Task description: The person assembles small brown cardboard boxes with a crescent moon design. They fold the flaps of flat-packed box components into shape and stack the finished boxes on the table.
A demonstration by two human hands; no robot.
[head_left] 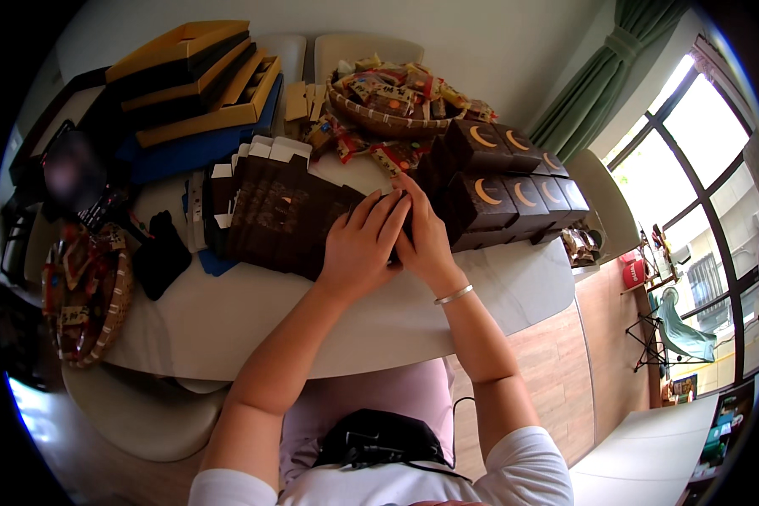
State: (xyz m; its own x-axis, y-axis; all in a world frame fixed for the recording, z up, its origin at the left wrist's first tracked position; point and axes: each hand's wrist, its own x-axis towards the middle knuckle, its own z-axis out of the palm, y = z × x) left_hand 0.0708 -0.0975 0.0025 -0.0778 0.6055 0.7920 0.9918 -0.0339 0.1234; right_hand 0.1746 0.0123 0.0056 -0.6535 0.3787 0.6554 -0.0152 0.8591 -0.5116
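Note:
My left hand (359, 246) and my right hand (428, 241) come together at the middle of the table, closed around a dark brown carton (407, 226) that they mostly hide. The left fingers lie over its top; the right fingers reach along its far right side. Just left of my hands, flat dark brown cartons (271, 207) with pale flaps lie fanned in an overlapping row. To the right of my right hand stand stacked dark cube boxes (486, 202), each with a golden crescent on it.
A woven basket (388, 123) heaped with wrapped treats stands at the back, some packets spilling beside it. Black and yellow trays (196, 84) pile up at the back left. Another basket (120, 325) and a black cloth-like item (162, 257) sit left on the pale table (228, 325).

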